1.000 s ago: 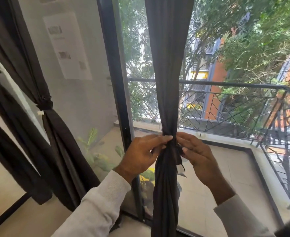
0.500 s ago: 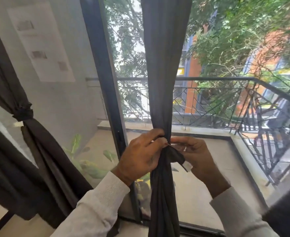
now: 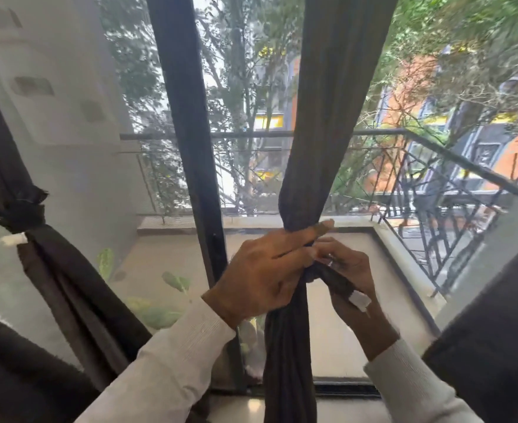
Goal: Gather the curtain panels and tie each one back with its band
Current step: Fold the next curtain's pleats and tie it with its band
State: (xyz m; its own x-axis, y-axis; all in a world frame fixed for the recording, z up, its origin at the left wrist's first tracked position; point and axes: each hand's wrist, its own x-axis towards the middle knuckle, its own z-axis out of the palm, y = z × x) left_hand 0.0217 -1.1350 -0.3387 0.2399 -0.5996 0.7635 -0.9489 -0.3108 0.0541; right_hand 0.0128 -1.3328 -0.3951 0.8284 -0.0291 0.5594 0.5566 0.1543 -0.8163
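Centre curtain panel (image 3: pixel 318 148) bunched; L hand (image 3: pixel 263 276) wraps gathered neck, index finger laid across front. R hand (image 3: pixel 347 279) just right of it, touching, pinches dark tie band (image 3: pixel 332 277) w/ white tag (image 3: pixel 360 300) hanging below fingers.

Tied curtain (image 3: pixel 68 294) left of gathered panel (image 3: pixel 321 123)

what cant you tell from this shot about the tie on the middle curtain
- Band on the middle curtain, head view: the left hand and right hand cover where it wraps, so whether it is fastened cannot be told.
- Middle curtain's top and hem: cut off by the frame edges.
- White tag on the band: too small and blurred to read.
- Paper on the wall: blurred, unreadable.
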